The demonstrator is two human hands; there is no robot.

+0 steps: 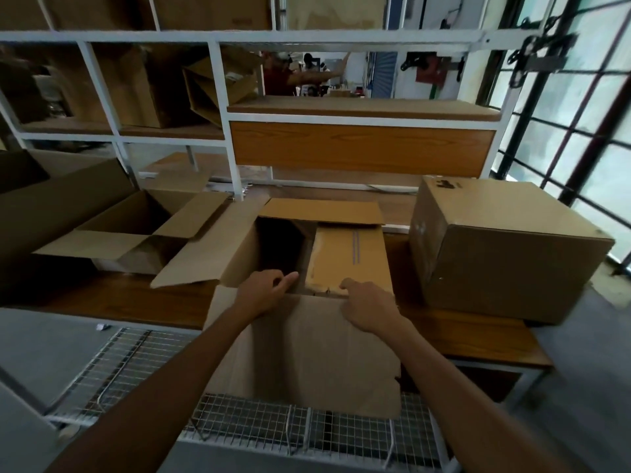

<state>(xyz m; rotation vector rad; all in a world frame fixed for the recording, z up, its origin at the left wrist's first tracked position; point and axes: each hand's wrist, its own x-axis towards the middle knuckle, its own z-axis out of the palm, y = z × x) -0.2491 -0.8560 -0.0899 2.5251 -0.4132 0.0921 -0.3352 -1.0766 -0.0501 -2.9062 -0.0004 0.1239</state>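
An open cardboard box (307, 353) stands at the front edge of the wooden worktable, its flaps spread out. Inside it on the right lies a smaller brown carton (348, 257); the left half of the inside is dark. My left hand (264, 290) grips the box's near rim at the fold of the front flap, with the forefinger stretched toward the carton. My right hand (367, 305) rests on the same rim, its fingers curled over the edge right beside the carton's near end.
A second open box (136, 230) sits to the left, a closed box (505, 250) to the right. White shelving (218, 97) with more cardboard rises behind. A wire-mesh rack (307, 428) lies below the table's front. Windows stand at right; a person is seen far behind.
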